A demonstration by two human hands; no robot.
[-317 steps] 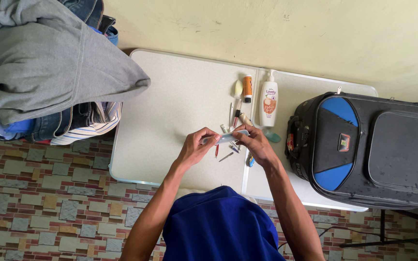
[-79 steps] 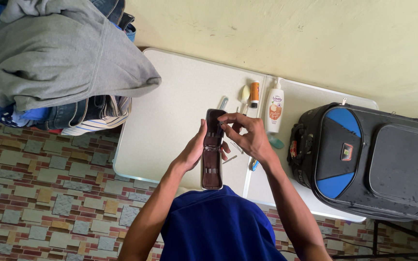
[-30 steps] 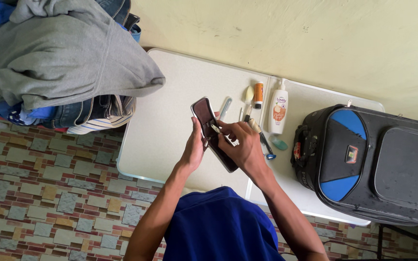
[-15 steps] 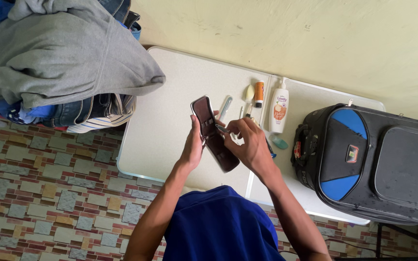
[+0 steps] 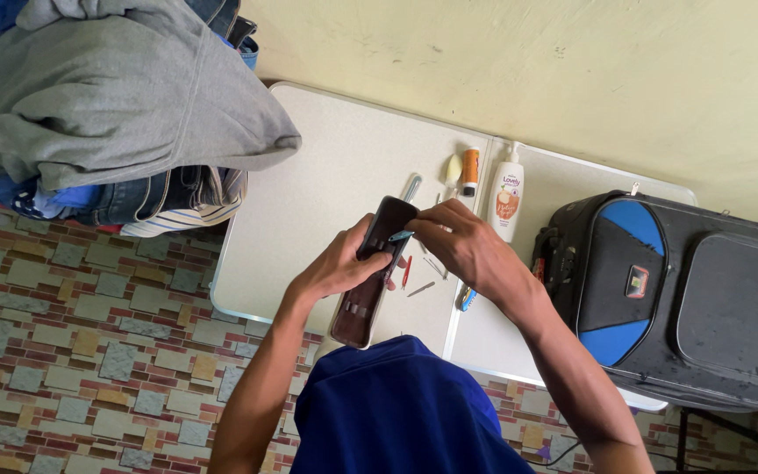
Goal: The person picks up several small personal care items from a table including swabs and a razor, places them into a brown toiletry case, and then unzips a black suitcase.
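Blue shirt (image 5: 401,412), bare forearms.

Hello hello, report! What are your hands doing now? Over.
Left hand holds open brown case. Right hand pinches small teal tool at the case. Small tools scattered on table beneath; nothing blocking.

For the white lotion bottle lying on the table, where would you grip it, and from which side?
Grip the lotion bottle around its wide body, coming down from above. It lies flat with its pump toward the wall; the orange tube lies close on one side and the suitcase on the other, so a level approach looks cramped.
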